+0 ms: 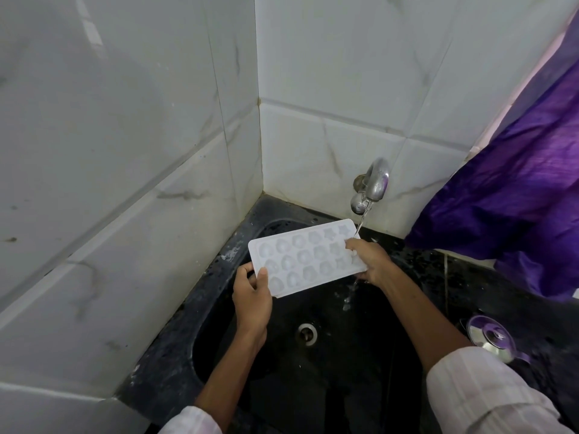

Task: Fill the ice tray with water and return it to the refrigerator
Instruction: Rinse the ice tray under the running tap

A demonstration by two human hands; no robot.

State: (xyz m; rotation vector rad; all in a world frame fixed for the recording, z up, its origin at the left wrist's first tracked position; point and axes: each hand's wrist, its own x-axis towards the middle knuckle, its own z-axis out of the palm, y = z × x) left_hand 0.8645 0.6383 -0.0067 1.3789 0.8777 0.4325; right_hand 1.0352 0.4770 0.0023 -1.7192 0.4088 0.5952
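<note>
A white plastic ice tray (305, 256) with several shaped moulds hangs over the black sink (344, 364), slightly tilted. My left hand (250, 296) grips its near left end, thumb on top. My right hand (371, 260) grips the right end, thumb over the rim. A thin stream of water runs from the chrome tap (372, 183) on the tiled wall and lands at the tray's far right corner by my right hand. Water drips off below that end into the basin.
The sink drain (307, 332) lies below the tray. White marbled tiles close the corner at left and behind. A purple curtain (517, 195) hangs at right over the black counter (463, 277). A shiny metal lid (492, 338) lies on the counter beside my right forearm.
</note>
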